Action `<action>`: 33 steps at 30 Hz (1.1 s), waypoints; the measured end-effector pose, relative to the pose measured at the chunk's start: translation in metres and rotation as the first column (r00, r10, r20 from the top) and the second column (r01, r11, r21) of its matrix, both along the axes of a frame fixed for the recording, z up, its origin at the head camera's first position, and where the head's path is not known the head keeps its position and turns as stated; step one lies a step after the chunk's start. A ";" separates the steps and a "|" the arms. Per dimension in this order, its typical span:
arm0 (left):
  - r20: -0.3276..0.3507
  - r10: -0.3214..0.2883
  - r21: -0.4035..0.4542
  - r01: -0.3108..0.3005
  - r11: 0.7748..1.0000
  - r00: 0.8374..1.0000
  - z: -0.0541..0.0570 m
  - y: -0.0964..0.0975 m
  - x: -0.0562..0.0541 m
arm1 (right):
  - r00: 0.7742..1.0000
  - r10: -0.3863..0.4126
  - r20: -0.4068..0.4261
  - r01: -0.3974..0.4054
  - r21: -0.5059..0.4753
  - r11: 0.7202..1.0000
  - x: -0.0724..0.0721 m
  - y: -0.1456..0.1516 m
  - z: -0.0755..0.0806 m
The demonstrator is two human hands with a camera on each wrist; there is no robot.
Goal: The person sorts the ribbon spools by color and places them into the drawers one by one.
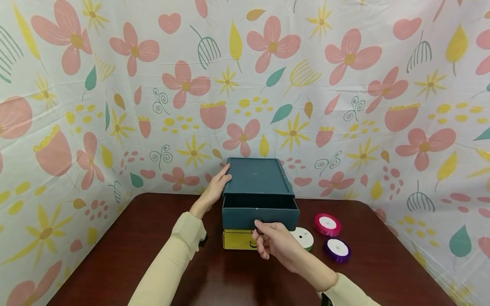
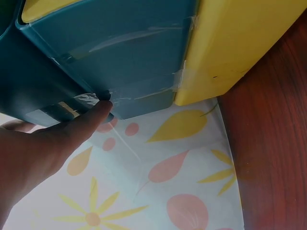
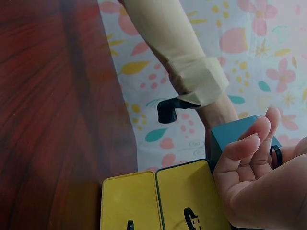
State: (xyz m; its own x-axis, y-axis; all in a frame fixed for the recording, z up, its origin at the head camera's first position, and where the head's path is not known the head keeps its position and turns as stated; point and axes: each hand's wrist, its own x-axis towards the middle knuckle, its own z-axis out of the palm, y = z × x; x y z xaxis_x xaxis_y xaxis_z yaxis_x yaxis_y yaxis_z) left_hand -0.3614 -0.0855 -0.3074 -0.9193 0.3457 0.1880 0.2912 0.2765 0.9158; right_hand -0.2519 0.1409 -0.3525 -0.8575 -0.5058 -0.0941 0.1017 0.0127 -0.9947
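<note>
A drawer cabinet (image 1: 256,175) with a dark teal top stands toward the back of the table. Its top teal drawer (image 1: 241,219) is pulled partway out, showing a dark interior. My right hand (image 1: 277,244) pinches the black ring handle (image 3: 277,156) on that drawer's front between thumb and fingers. Below it, a yellow drawer front (image 1: 237,240) sits flush; in the right wrist view two yellow fronts (image 3: 130,199) with black rings show. My left hand (image 1: 214,189) rests against the cabinet's upper left side, fingers extended along it, as the left wrist view also shows.
Right of the cabinet lie ribbon spools: a red one (image 1: 328,225), a purple one (image 1: 337,250) and a white one with a green edge (image 1: 304,239), partly hidden by the cabinet and right hand. A flower-patterned cloth (image 1: 245,85) hangs around the dark wooden table (image 1: 153,238).
</note>
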 end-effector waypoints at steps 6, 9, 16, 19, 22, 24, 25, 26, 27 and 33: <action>0.007 -0.001 -0.004 0.001 1.000 1.000 -0.001 0.000 -0.002 | 1.000 0.007 0.019 -0.007 0.018 1.000 0.008 0.001 0.000; 0.008 0.002 0.004 -0.002 1.000 1.000 -0.009 0.000 -0.013 | 1.000 0.021 0.020 -0.021 0.014 1.000 0.012 0.002 0.001; -0.026 0.029 0.030 -0.028 0.999 0.999 -0.026 0.000 -0.029 | 0.998 0.056 0.030 -0.057 0.007 0.998 0.021 0.003 0.001; -0.042 0.041 0.035 -0.040 0.999 0.998 -0.028 0.001 -0.029 | 0.998 0.059 0.035 -0.059 0.009 0.998 0.025 0.003 0.001; -0.050 0.045 0.044 -0.042 0.998 0.998 -0.029 0.001 -0.029 | 0.998 0.060 0.033 -0.061 0.010 0.998 0.028 0.003 0.001; -0.051 0.040 0.045 -0.038 0.998 0.998 -0.029 0.001 -0.028 | 0.998 0.063 0.032 -0.063 0.008 0.998 0.030 0.003 0.001; -0.051 0.039 0.042 -0.037 0.998 0.998 -0.029 0.001 -0.028 | 0.997 0.064 0.034 -0.065 0.008 0.998 0.032 0.003 0.001; -0.051 0.036 0.040 -0.034 0.999 0.998 -0.028 0.001 -0.028 | 0.997 0.067 0.035 -0.067 0.008 0.998 0.033 0.003 0.001; -0.047 0.034 0.038 -0.032 0.999 0.998 -0.028 0.001 -0.028 | 0.997 0.069 0.038 -0.070 0.009 0.998 0.034 0.003 0.001; -0.017 0.002 0.020 -0.002 1.000 1.000 -0.016 -0.001 -0.019 | 0.995 0.084 0.045 -0.084 0.014 0.996 0.041 0.004 0.002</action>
